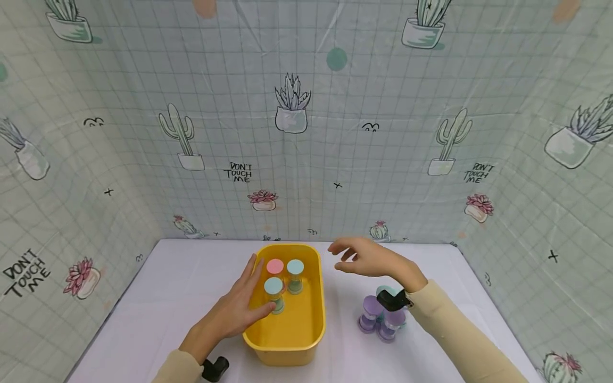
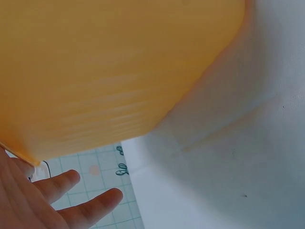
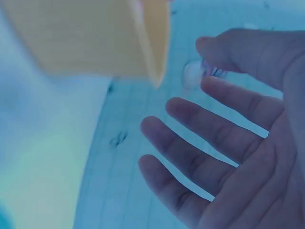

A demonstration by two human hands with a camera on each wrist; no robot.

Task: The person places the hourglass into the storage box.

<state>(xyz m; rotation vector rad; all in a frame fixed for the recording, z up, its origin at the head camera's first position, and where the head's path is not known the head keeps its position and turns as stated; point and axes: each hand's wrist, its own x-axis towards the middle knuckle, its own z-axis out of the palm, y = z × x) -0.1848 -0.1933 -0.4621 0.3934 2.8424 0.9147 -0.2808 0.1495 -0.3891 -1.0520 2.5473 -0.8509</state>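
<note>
My left hand [image 1: 234, 307] is at the left rim of a yellow plastic bin [image 1: 320, 298], fingers spread and straight, thumb reaching over the inside. Its thumb tip is beside a sand timer with a light blue cap [image 1: 273, 286]; whether they touch cannot be told. Another blue-capped sand timer [image 1: 295, 267] and a pink-capped one [image 1: 275, 266] also stand in the bin. To the right of the bin, my right hand [image 1: 366, 257] hovers with loosely bent fingers. Nothing is between those fingers [image 3: 209, 124] in the right wrist view.
Two purple sand timers [image 1: 371, 307] stand close together on the white table [image 1: 191, 282], right of the bin. A teal-capped one [image 1: 386, 290] is behind them, partly hidden by the black right wrist camera [image 1: 392, 300]. A patterned curtain [image 1: 306, 159] surrounds the table's back and sides.
</note>
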